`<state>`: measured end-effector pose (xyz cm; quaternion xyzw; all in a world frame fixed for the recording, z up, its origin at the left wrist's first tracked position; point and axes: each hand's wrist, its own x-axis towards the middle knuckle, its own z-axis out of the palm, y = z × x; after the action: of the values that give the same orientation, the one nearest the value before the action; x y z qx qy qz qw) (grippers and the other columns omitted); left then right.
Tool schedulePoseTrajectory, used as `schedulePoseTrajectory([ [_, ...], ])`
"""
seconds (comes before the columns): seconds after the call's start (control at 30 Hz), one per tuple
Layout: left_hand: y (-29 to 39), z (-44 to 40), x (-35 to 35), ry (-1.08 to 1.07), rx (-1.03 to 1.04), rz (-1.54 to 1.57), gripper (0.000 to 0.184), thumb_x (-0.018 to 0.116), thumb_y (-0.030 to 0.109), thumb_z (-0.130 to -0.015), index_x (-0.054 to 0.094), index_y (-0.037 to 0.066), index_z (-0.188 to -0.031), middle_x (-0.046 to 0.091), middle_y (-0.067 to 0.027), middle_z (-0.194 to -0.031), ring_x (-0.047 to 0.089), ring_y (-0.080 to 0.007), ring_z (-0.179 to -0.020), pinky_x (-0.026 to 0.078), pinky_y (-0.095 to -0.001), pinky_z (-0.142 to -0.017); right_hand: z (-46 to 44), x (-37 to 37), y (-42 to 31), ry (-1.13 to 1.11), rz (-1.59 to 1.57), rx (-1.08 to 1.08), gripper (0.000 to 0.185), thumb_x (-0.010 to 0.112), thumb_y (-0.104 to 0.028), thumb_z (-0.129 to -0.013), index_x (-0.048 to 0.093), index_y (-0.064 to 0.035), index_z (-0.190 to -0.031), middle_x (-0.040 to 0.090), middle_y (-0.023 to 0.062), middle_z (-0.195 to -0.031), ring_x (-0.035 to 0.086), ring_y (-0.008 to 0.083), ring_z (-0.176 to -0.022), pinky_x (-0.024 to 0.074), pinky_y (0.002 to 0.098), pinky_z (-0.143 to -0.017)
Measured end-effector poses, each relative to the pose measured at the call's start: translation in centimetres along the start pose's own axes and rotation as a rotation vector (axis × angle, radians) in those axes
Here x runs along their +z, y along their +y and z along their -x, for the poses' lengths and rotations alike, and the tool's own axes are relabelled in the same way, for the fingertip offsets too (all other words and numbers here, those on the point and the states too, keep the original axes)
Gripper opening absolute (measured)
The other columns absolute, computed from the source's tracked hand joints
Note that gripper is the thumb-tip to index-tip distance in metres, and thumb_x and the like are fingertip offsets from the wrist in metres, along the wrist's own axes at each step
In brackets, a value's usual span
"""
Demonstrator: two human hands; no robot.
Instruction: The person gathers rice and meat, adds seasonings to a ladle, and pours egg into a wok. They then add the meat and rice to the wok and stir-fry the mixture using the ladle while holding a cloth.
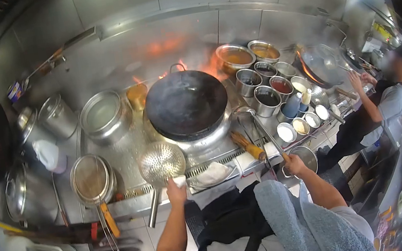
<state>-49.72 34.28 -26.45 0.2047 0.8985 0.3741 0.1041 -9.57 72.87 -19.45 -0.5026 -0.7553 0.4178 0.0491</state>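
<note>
My right hand (295, 164) is closed round the long handle of a ladle (269, 138). The ladle's bowl end rests near the stove's front, right of the black wok (187, 104). Closed on a folded white cloth (180, 181), my left hand (175, 191) is at the stove's front edge. Just above it lies a round perforated strainer (162, 162), its handle slanting down to the left. The wok sits on the burner, with flames behind its far rim. A bamboo brush (249, 145) lies between the wok and the ladle.
Pots of liquid and sauce (267, 96) crowd the right side, with small seasoning cups (286, 132) in front. A large metal pot (102, 115) and a sieve on a pot (92, 179) stand left. A co-worker (384, 102) stands at the right beside another wok (322, 65).
</note>
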Motion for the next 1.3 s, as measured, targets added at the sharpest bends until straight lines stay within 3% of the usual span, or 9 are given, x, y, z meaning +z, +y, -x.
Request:
schedulePoseTrajectory([
  [0.27, 0.8, -1.5, -3.7, -0.055, -0.014, 0.087, 0.062, 0.073, 0.01, -0.071, 0.045, 0.001, -0.126, 0.062, -0.0221, -0.106, 0.061, -0.041, -0.093, 0.048, -0.0471, -0.081, 6.7, -1.4, -15.7, -0.061, -0.901, -0.042, 0.025, 0.056, 0.0, -0.078, 0.049, -0.005, -0.102, 0.048, 0.0036, -0.066, 0.048, 0.0149, -0.048, 0.0405, 0.0283, -0.042],
  [0.37, 3.7, -2.4, -8.7, -0.23, -0.259, 0.787, 0.051, 0.067, 0.002, -0.077, 0.048, 0.004, -0.124, 0.062, -0.008, -0.102, 0.06, -0.018, -0.092, 0.05, -0.0326, -0.079, 4.6, -2.8, -20.6, -0.065, -0.913, -0.188, 0.048, 0.058, 0.002, -0.08, 0.039, -0.0127, -0.121, 0.051, 0.0061, -0.073, 0.054, 0.0177, -0.055, 0.046, 0.0317, -0.044],
  [0.57, 6.3, -2.2, -20.5, -0.118, 0.006, 1.549, 0.063, 0.065, 0.029, -0.086, 0.038, 0.004, -0.138, 0.055, -0.0138, -0.129, 0.056, -0.0304, -0.114, 0.049, -0.0475, -0.092, -1.7, -6.6, -25.7, -0.02, -0.859, -0.208, 0.023, 0.057, -0.003, -0.085, 0.043, -0.0106, -0.102, 0.048, 0.0028, -0.068, 0.048, 0.0137, -0.048, 0.0422, 0.0302, -0.04],
  [0.67, 5.6, -3.3, -21.6, -0.021, 0.073, 1.556, 0.063, 0.059, 0.041, -0.09, 0.039, 0.004, -0.137, 0.054, -0.0161, -0.128, 0.056, -0.0347, -0.113, 0.051, -0.0453, -0.089, -5.3, -7.1, -27.3, -0.065, -0.929, -0.038, 0.018, 0.057, -0.004, -0.084, 0.044, -0.0099, -0.094, 0.048, 0.0022, -0.067, 0.046, 0.0117, -0.048, 0.0374, 0.0272, -0.04],
  [0.77, 5.4, -4.3, -18.7, -0.203, -0.426, 1.591, 0.049, 0.051, 0.045, -0.093, 0.05, 0.005, -0.122, 0.061, -0.017, -0.095, 0.063, -0.0268, -0.078, 0.056, -0.0348, -0.063, -11.2, -6.6, -28.7, 0.007, -0.824, -0.07, 0.022, 0.058, -0.001, -0.08, 0.043, -0.0083, -0.095, 0.049, 0.0041, -0.067, 0.048, 0.0138, -0.048, 0.0391, 0.0296, -0.039],
  [0.87, 6.2, -3.4, -11.9, -0.363, -0.514, 1.323, 0.05, 0.044, 0.049, -0.095, 0.049, 0.005, -0.119, 0.062, -0.0118, -0.085, 0.063, -0.0252, -0.063, 0.05, -0.0352, -0.047, -19.1, -5.8, -30.0, 0.117, -0.693, -0.125, 0.033, 0.055, 0.002, -0.078, 0.041, -0.0028, -0.107, 0.051, 0.0099, -0.065, 0.052, 0.0179, -0.047, 0.0394, 0.034, -0.036],
  [1.07, 14.5, -3.7, -3.4, -0.39, -0.587, 1.261, 0.057, 0.035, 0.061, -0.094, 0.056, 0.012, -0.115, 0.065, -0.0064, -0.094, 0.063, -0.0236, -0.081, 0.053, -0.0398, -0.061, -32.2, -5.7, -33.8, 0.237, -0.348, -0.087, 0.034, 0.05, 0.005, -0.079, 0.045, 0.0008, -0.112, 0.05, 0.0101, -0.064, 0.05, 0.0177, -0.045, 0.04, 0.0308, -0.036],
  [1.17, 16.6, -5.8, -1.1, -0.395, -0.576, 1.278, 0.061, 0.032, 0.063, -0.094, 0.055, 0.012, -0.117, 0.064, -0.0082, -0.096, 0.063, -0.0243, -0.083, 0.054, -0.0407, -0.065, -35.3, -7.9, -34.1, -0.193, -1.05, 0.062, 0.009, 0.049, 0.004, -0.081, 0.049, -0.0037, -0.076, 0.05, 0.0083, -0.06, 0.051, 0.0177, -0.048, 0.0401, 0.0299, -0.039],
  [1.3, 19.5, -8.8, -0.3, -0.368, -0.595, 1.226, 0.059, 0.035, 0.062, -0.094, 0.051, 0.012, -0.12, 0.061, -0.0097, -0.104, 0.061, -0.0261, -0.088, 0.053, -0.0493, -0.068, -33.6, -8.3, -33.7, -0.358, -1.256, -0.022, 0.01, 0.048, 0.0, -0.083, 0.045, -0.0074, -0.077, 0.047, 0.0043, -0.062, 0.047, 0.0132, -0.049, 0.0418, 0.0252, -0.042],
])
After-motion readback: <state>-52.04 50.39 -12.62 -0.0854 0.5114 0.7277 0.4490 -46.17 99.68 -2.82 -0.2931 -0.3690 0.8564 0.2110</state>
